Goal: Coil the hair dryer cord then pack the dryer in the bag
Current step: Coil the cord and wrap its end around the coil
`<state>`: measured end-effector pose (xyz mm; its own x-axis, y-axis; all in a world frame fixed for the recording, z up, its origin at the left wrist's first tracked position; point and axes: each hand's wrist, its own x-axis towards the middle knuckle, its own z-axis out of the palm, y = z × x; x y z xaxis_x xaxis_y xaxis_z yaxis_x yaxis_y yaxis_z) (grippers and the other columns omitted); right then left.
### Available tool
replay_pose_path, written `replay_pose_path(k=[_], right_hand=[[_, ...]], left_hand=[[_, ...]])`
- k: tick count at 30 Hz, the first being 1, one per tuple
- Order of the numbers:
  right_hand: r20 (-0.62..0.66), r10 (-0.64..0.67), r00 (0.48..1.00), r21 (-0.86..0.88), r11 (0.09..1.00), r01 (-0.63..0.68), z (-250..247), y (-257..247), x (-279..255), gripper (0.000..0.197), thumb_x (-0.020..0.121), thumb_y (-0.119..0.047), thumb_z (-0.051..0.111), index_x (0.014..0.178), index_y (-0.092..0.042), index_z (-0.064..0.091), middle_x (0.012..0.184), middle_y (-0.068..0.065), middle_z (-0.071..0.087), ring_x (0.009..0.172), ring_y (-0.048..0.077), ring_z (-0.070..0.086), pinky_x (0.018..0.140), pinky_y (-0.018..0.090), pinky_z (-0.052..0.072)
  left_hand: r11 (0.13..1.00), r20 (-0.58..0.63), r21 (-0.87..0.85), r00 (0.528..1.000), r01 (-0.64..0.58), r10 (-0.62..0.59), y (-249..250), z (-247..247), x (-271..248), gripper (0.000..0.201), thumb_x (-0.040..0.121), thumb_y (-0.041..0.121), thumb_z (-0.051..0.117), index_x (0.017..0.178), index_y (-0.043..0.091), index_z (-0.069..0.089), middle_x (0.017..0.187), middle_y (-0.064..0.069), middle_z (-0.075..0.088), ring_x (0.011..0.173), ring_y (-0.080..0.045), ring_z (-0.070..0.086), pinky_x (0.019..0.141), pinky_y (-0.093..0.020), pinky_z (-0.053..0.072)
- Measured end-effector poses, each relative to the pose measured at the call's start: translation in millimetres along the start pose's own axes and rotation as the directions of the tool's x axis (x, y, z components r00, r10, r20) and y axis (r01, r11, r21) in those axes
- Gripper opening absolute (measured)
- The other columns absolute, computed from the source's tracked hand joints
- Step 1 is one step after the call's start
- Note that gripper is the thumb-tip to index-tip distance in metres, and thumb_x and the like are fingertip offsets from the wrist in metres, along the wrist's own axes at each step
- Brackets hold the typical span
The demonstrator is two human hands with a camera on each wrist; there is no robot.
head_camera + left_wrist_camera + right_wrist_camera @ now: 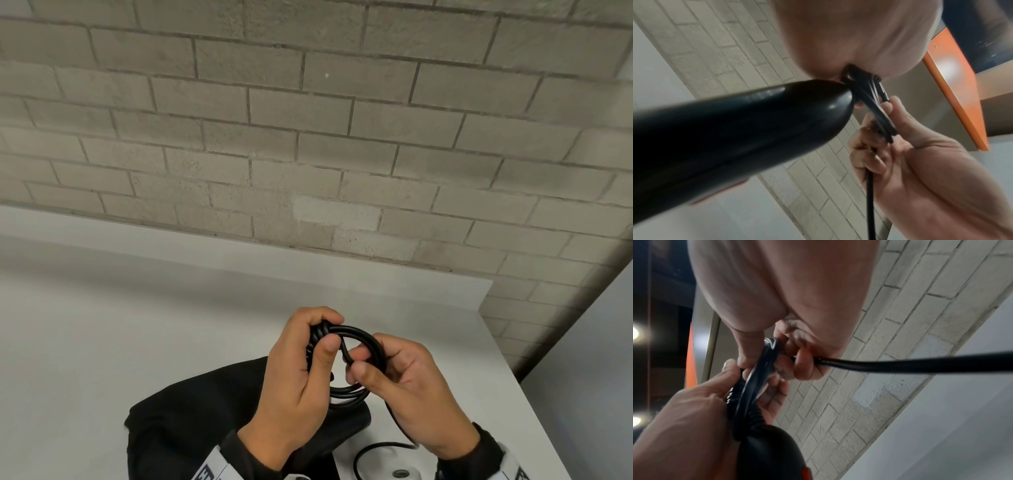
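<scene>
Cord (359, 334) feels stiff and springy, so we judge loops will uncoil if freed. Our left hand (301, 370) clamps the coil; our right hand (407, 380) pinches the loose strand.

The bag (191, 407) lies on the table (102, 325) near its front edge. Both hands are above the bag, the left hand (294, 373) beside the right hand (407, 383), with the cord (363, 335) loops between them. A wall (308, 120) stands behind the table's back edge.

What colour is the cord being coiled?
Black. The cord shows best in the head view, looped between both hands.
</scene>
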<state>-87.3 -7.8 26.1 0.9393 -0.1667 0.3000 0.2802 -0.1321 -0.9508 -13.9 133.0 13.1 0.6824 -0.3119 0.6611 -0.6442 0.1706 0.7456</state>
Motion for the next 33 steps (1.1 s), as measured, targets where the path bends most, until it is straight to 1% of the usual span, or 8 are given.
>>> replay_pose_path(k=[8, 11, 13, 15, 17, 21, 26, 33], right_hand=[[-0.026, 0.027, 0.999, -0.079, 0.996, -0.029, 5, -4, 4, 0.01, 0.084, -0.028, 0.072, 0.091, -0.021, 0.071, 0.083, 0.005, 0.072, 0.082, 0.017, 0.068, 0.08, 0.031, 0.053], [-0.233, -0.088, 0.968, -0.34, 0.941, 0.004, 16, 3, 0, 0.027, 0.078, -0.031, 0.078, 0.102, -0.032, 0.064, 0.1, -0.009, 0.068, 0.096, 0.011, 0.062, 0.086, 0.023, 0.046], [-0.401, -0.338, 0.851, -0.608, 0.793, 0.028, 26, 6, -5, 0.039, 0.071, -0.04, 0.079, 0.102, -0.034, 0.057, 0.098, -0.013, 0.059, 0.089, 0.009, 0.056, 0.076, 0.013, 0.042], [-0.288, -0.606, 0.742, -0.838, 0.534, 0.111, 36, 11, -11, 0.022, 0.076, -0.034, 0.076, 0.093, -0.026, 0.064, 0.083, -0.002, 0.054, 0.071, 0.016, 0.053, 0.058, 0.023, 0.046], [-0.2, -0.647, 0.736, -0.918, 0.386, 0.09, 45, 15, -13, 0.012, 0.086, -0.03, 0.066, 0.09, -0.02, 0.073, 0.074, 0.002, 0.053, 0.059, 0.02, 0.05, 0.043, 0.028, 0.044], [-0.293, -0.41, 0.863, -0.881, 0.468, -0.077, 53, 11, -15, 0.031, 0.09, -0.044, 0.047, 0.084, -0.026, 0.072, 0.077, -0.003, 0.049, 0.06, 0.014, 0.048, 0.038, 0.022, 0.037], [-0.37, 0.116, 0.922, -0.369, 0.892, -0.261, 51, -7, -16, 0.023, 0.09, -0.036, 0.058, 0.072, -0.034, 0.071, 0.088, -0.002, 0.051, 0.078, 0.002, 0.054, 0.066, 0.009, 0.043], [-0.238, 0.385, 0.892, 0.323, 0.897, -0.301, 38, -25, -13, 0.048, 0.073, -0.057, 0.062, 0.053, -0.014, 0.061, 0.064, -0.001, 0.052, 0.057, 0.015, 0.045, 0.063, 0.031, 0.036]], left_hand=[[0.998, -0.025, -0.015, 0.998, 0.057, -0.057, 1, 2, -1, 0.018, 0.092, 0.035, 0.054, 0.109, 0.028, 0.052, 0.093, 0.013, 0.064, 0.084, -0.008, 0.064, 0.071, -0.008, 0.046], [0.996, -0.097, -0.024, 0.991, 0.085, -0.087, 0, 6, -1, 0.017, 0.092, 0.029, 0.056, 0.108, 0.029, 0.052, 0.094, 0.014, 0.065, 0.086, -0.007, 0.065, 0.071, -0.007, 0.046], [0.996, -0.136, -0.014, 0.987, 0.087, -0.088, -1, 9, -2, 0.018, 0.09, 0.027, 0.055, 0.108, 0.03, 0.052, 0.095, 0.015, 0.064, 0.086, -0.006, 0.065, 0.071, -0.007, 0.046], [0.997, -0.159, -0.002, 0.985, 0.073, -0.072, -2, 12, -3, 0.02, 0.09, 0.026, 0.055, 0.108, 0.031, 0.052, 0.094, 0.015, 0.064, 0.082, -0.006, 0.065, 0.068, -0.006, 0.046], [0.998, -0.184, 0.005, 0.981, 0.055, -0.053, -3, 14, -5, 0.02, 0.091, 0.026, 0.058, 0.108, 0.032, 0.051, 0.093, 0.018, 0.064, 0.079, -0.004, 0.066, 0.066, -0.005, 0.046], [0.999, -0.221, 0.036, 0.975, 0.006, 0.003, -5, 14, -5, 0.023, 0.088, 0.036, 0.053, 0.109, 0.044, 0.049, 0.097, 0.022, 0.064, 0.08, 0.001, 0.066, 0.065, -0.003, 0.046], [0.991, -0.222, 0.123, 0.972, -0.051, 0.077, -11, 16, -5, 0.033, 0.09, 0.042, 0.054, 0.114, 0.061, 0.042, 0.092, 0.007, 0.064, 0.081, 0.001, 0.065, 0.066, -0.006, 0.048], [0.984, -0.245, 0.16, 0.962, -0.08, 0.118, -18, 14, -3, 0.02, 0.094, 0.058, 0.044, 0.114, 0.057, 0.041, 0.082, 0.001, 0.063, 0.068, 0.005, 0.061, 0.062, -0.003, 0.044]])
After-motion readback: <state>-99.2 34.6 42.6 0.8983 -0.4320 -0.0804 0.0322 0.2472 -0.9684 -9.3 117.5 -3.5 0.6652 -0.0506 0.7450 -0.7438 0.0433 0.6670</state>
